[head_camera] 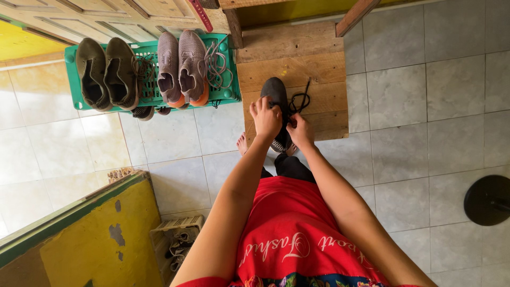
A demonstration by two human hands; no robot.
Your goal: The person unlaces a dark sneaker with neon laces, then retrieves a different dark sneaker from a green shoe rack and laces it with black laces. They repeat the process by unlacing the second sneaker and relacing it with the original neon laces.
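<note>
Both the left hand (265,118) and right hand (300,131) pinch the laces (298,100) of the worn shoe (277,98), seemingly not yet knotted.

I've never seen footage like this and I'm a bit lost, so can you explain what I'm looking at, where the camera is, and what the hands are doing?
There is no machine here. The one picture comes from a camera worn on a person's head, looking straight down, so you see their own arms, red top and the tiled floor.

The left hand and right hand are both at a dark shoe worn on a foot that rests on a low wooden step. The fingers seem to pinch its black laces, part of which loops loose on the wood. A bare foot stands on the tiles beside it.

To the left, a green plastic rack carries a pair of olive shoes and a pair of grey shoes with orange soles.
</note>
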